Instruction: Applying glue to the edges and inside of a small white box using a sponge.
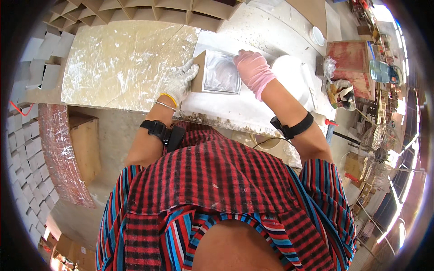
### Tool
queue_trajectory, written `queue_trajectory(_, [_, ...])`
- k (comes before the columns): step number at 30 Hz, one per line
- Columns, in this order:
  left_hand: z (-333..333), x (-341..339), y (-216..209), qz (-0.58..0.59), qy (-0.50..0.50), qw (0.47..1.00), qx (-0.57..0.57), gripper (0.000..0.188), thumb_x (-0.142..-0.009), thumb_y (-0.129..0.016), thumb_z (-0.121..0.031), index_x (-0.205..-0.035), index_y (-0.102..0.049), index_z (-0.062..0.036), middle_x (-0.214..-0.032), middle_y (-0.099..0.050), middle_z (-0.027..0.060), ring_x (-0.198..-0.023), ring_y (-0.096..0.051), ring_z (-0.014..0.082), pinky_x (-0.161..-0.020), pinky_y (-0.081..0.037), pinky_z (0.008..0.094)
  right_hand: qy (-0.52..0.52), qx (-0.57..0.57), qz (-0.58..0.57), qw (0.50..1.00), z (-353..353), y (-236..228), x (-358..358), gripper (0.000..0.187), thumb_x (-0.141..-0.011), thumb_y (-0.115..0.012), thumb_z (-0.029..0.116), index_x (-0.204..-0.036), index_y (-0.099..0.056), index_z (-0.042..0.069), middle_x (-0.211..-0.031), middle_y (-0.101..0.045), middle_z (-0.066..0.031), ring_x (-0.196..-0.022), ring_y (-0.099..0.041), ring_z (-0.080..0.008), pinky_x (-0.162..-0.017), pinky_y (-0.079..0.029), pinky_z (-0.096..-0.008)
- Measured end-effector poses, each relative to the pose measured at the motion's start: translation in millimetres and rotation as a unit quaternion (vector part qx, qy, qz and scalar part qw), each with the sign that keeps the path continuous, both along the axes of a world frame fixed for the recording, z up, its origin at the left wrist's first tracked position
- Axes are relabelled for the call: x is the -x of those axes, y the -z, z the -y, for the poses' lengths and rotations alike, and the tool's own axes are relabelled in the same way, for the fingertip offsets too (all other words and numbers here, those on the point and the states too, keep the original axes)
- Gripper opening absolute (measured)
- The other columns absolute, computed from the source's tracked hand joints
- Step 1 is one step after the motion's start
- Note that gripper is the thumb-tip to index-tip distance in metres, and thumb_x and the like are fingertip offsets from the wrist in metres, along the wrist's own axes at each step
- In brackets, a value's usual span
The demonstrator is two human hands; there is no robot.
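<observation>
A square brown board box [198, 83] sits on the worktable, its inner face smeared with a wet-looking white coating. My left hand [175, 82], in a white knitted glove with a yellow cuff, holds the box by its left side. In a thin pink glove, my right hand [254, 71] is closed in a fist at the box's right edge, over the coated face. What those fingers grip is hidden. Just right of this hand lies a round white shape [291, 74], overexposed and hard to make out.
The worktable [122, 63] is splashed with white. Brown compartmented frames [172, 13] stand along its far edge. Stacked grey-white boxes [25, 158] fill the left. A white cup [317, 35] stands at the far right, near a reddish crate [348, 63]. A wire-caged fan [379, 154] is at right.
</observation>
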State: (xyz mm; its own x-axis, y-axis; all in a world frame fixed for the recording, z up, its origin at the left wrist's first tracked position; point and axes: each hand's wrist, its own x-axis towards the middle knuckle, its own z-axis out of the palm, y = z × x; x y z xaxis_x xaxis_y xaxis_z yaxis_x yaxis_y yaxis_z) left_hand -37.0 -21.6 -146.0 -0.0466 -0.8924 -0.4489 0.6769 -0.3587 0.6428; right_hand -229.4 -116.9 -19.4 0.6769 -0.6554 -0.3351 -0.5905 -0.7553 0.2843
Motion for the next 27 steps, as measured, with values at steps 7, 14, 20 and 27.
queue_trajectory(7, [-6,-3,-12,0.121,0.023,0.992,0.034,0.057,-0.086,-0.063,-0.016,-0.134,-0.038,0.0017,-0.128,-0.049,0.0103,-0.112,-0.046,0.0157,-0.095,-0.040,0.0278,-0.005,-0.079,0.074,0.994,23,-11,6,0.031,-0.073,-0.057,0.010,-0.103,-0.061,0.005,-0.103,-0.059,-0.0182,-0.090,-0.060,-0.0332,-0.079,-0.049,-0.0398])
queue_trajectory(14, [-4,1,-17,0.011,0.001,1.000,-0.014,0.064,-0.085,-0.065,-0.016,-0.136,-0.033,0.0041,-0.129,-0.047,0.0121,-0.114,-0.045,0.0163,-0.096,-0.039,0.0279,0.069,-0.131,-0.027,0.989,6,-9,1,0.026,-0.074,-0.054,0.005,-0.099,-0.062,0.000,-0.098,-0.061,-0.0188,-0.089,-0.061,-0.0349,-0.077,-0.050,-0.0392])
queue_trajectory(20, [-5,0,-21,0.000,0.000,1.000,-0.003,0.064,-0.085,-0.065,-0.016,-0.136,-0.032,0.0054,-0.130,-0.047,0.0118,-0.114,-0.045,0.0161,-0.095,-0.040,0.0272,-0.039,-0.071,0.087,0.993,18,-14,5,0.024,-0.074,-0.053,0.002,-0.095,-0.062,-0.002,-0.093,-0.061,-0.0193,-0.089,-0.062,-0.0333,-0.072,-0.051,-0.0402])
queue_trajectory(27, [-4,1,-26,0.031,0.011,0.999,-0.021,0.065,-0.086,-0.064,-0.017,-0.137,-0.031,0.0050,-0.133,-0.044,0.0135,-0.117,-0.043,0.0180,-0.098,-0.038,0.0275,0.073,-0.150,-0.078,0.983,-2,-3,-1,0.031,-0.078,-0.051,0.006,-0.108,-0.060,0.003,-0.097,-0.061,-0.0229,-0.090,-0.060,-0.0378,-0.077,-0.050,-0.0421])
